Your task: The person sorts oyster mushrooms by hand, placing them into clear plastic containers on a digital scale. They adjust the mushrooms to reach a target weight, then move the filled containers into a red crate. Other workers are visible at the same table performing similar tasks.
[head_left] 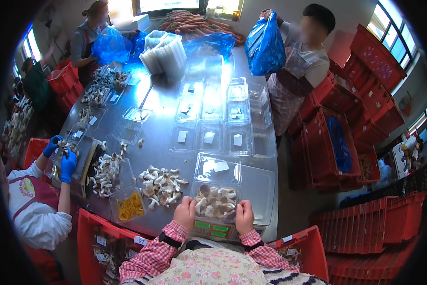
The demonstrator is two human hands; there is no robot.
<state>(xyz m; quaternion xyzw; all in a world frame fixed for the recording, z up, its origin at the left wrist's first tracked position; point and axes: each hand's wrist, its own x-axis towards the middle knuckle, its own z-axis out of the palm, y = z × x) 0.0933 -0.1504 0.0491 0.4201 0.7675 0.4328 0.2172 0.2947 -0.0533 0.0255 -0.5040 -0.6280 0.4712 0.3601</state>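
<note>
To my left, a co-worker's apron point(45, 192) bears a printed badge point(27, 188). A white tag point(140, 240) marks a red crate point(108, 231). The left hand point(185, 213) curls beside an open box point(218, 185) of mushrooms point(215, 202) on a green-lit scale point(220, 228), white label point(220, 166) on its lid point(204, 164); the right hand point(244, 217) curls opposite. Whether either grips, I can't tell.

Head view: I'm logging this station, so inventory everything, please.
Scale: one, green displays, near edge
Filled mushroom box: one, clear, at scale
Loose mushrooms: many, whitish, table's left
Rubber bands: many, yellow, in clear tub
Labelled boxes: several, clear, centre
Container stack: one, whitish, far side
Carrots: many, orange, far end
Bags: several, blue, far side
Crates: many, red, around table
Table: one, silvery, centre
Workers: at least four, varied clothing, both sides
Left hand: one, bare, box's left
Right hand: one, bare, box's right
</note>
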